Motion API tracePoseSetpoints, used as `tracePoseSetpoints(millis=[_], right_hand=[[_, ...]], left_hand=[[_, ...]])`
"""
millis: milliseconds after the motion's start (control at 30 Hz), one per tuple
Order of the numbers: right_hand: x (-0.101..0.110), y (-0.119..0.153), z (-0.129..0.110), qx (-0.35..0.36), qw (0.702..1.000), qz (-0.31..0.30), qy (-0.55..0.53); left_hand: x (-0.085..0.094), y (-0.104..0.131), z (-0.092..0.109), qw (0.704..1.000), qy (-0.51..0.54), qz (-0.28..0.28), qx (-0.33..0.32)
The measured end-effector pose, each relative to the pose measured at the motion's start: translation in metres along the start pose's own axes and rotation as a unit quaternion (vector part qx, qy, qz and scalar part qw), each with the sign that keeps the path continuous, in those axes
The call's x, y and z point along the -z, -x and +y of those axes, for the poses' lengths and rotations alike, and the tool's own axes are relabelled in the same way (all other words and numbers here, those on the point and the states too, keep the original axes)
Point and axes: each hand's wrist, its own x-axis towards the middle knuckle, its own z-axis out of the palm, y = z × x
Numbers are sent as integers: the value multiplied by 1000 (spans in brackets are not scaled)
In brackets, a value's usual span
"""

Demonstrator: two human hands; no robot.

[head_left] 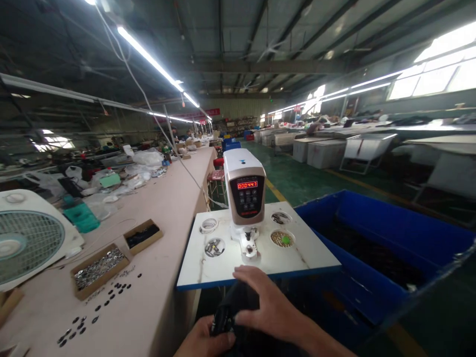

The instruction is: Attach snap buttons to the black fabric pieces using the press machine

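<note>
My left hand (210, 339) is closed on a dark, bunched black cloth piece (241, 300), thumb on top. A shiny black part shows beside that thumb; its kind is unclear. Over the cloth's right side, my right hand (269, 305) has its fingers stretched forward and its thumb apart, near the table's front edge. Just ahead stands a white snap-fastening machine (245, 183) with a red lit counter reading 000447. Its lower die (249, 250) sits close beyond my right fingertips. Around it, the white machine table (201, 267) has round wells of small metal parts.
To the left, a long table (148, 277) holds a carton of metal rings (98, 267), a carton of black parts (143, 237), scattered black discs and a box fan (29, 238). A blue bin (357, 297) with dark contents stands right.
</note>
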Motion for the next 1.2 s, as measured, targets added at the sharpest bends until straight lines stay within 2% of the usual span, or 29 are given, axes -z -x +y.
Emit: tracePoseSetpoints(millis=[33, 100, 167, 267, 367, 500, 633, 833, 900, 1067, 1200], right_hand=[[0, 5, -4, 38, 998, -43, 40], [2, 9, -8, 51, 991, -99, 73], [6, 8, -6, 6, 991, -113, 69], [12, 4, 4, -83, 991, -102, 37], [15, 3, 17, -140, 986, -86, -40], [21, -2, 35, -162, 973, -77, -147], [33, -12, 45, -158, 974, -82, -143], [50, -26, 54, -160, 973, -131, -107], [52, -33, 59, -161, 971, -132, -121], [61, -60, 73, -166, 970, -83, -155], [71, -82, 89, -170, 966, -93, -174]], left_hand=[[-1, -5, 10, 999, -27, -28, -15], [-4, -13, 30, 993, -84, -74, -32], [-4, -22, 46, 985, -143, -89, -26], [-3, -37, 59, 973, -220, -60, -15], [-4, -54, 63, 971, -235, -47, -18], [-6, -76, 62, 976, -209, -53, -14], [-2, -97, 61, 977, -199, -74, -4], [4, -119, 64, 974, -204, -99, -8], [4, -125, 67, 976, -196, -94, -3], [7, -147, 82, 982, -176, -59, 13], [13, -167, 92, 981, -187, -39, 7]])
